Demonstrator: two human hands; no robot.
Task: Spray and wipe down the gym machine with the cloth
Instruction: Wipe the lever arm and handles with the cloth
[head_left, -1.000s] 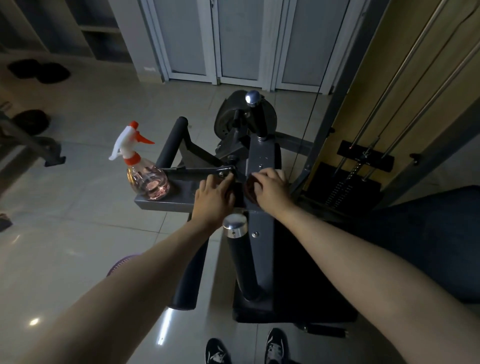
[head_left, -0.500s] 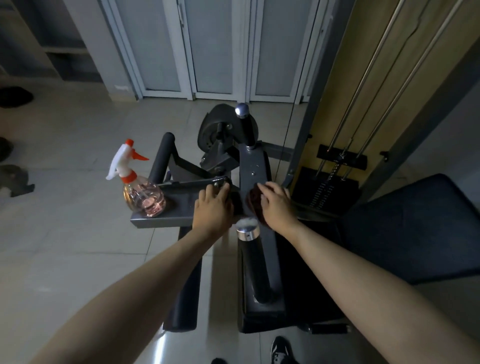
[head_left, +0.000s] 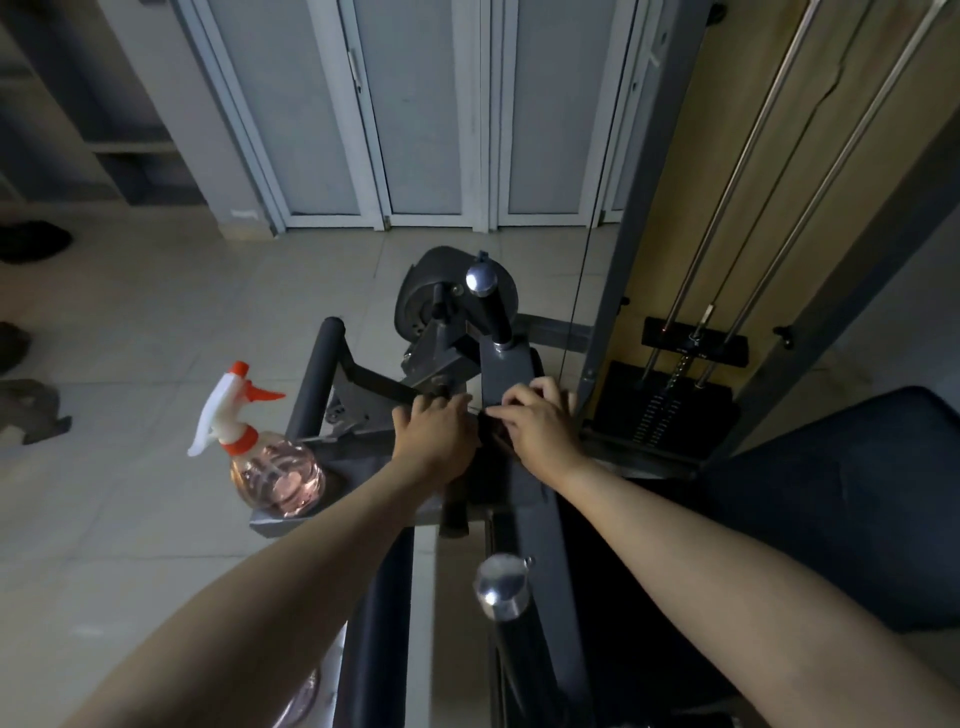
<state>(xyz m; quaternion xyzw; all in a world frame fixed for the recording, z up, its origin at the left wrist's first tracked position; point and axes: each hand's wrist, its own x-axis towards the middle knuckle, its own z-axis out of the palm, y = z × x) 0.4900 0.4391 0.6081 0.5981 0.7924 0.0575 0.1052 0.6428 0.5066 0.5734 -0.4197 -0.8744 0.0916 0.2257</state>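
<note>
Head view: looks down on the gym machine (head_left: 447, 364), with its central grey beam (head_left: 506, 371) taken as the marker for everything else. Finds the cloth (head_left: 491, 441), dark and hard to read in the dim light, bunched on top of the beam at mid-length, between the two hands. Shows the right hand (head_left: 540, 423) over the beam's right edge, fingers curled and pinching the cloth's edge, probably to pull it taut or turn up a fresh face. Shows the left hand (head_left: 434, 436) just off the beam's left edge, knuckles up, fingers bent down at the cloth's other end. Cannot tell whether gripping or merely pinning, the palm hiding the contact. Reads as two-handed handling meant to spread the cloth before a wiping stroke along the beam. Places the spray bottle (head_left: 275, 467) well left of the beam, upright on a flat grey plate (head_left: 275, 522), untouched, orange nozzle aimed back toward the beam. Likely parked there to free both hands, yet within easy reach for another spritz. Notes a chrome-capped far handle (head_left: 488, 306) at the beam's far end, a near handle (head_left: 501, 592) at its near end, the weight stack (head_left: 670, 410) right of the beam and the seat pad (head_left: 857, 499) further right. Judges most of the wiping as not yet done.
</note>
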